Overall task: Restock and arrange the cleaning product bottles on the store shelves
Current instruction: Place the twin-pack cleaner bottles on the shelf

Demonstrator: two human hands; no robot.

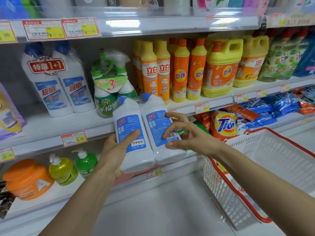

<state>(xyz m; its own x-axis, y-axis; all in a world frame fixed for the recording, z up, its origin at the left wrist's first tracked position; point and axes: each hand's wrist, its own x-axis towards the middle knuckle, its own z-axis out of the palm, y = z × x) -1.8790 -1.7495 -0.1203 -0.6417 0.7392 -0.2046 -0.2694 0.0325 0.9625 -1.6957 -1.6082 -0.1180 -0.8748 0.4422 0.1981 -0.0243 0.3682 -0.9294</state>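
A twin pack of white cleaner bottles (148, 133) with blue caps and blue labels hangs in front of the middle shelf (56, 121), its back labels facing me. My left hand (115, 150) grips the left bottle from below and the side, thumb across its label. My right hand (184, 133) touches the right bottle with spread fingertips near the barcode. A matching twin pack (56, 82) marked 1+1 stands on the shelf at the left, and a green three-pack of spray cleaner (110, 82) stands beside it.
Orange and yellow dish soap bottles (172, 68) and yellow jugs (221, 67) fill the shelf's right part. A white basket with red rim (265, 176) sits at lower right. The lower shelf holds an orange tub (27, 179), pump bottles (63, 169) and detergent bags (226, 123).
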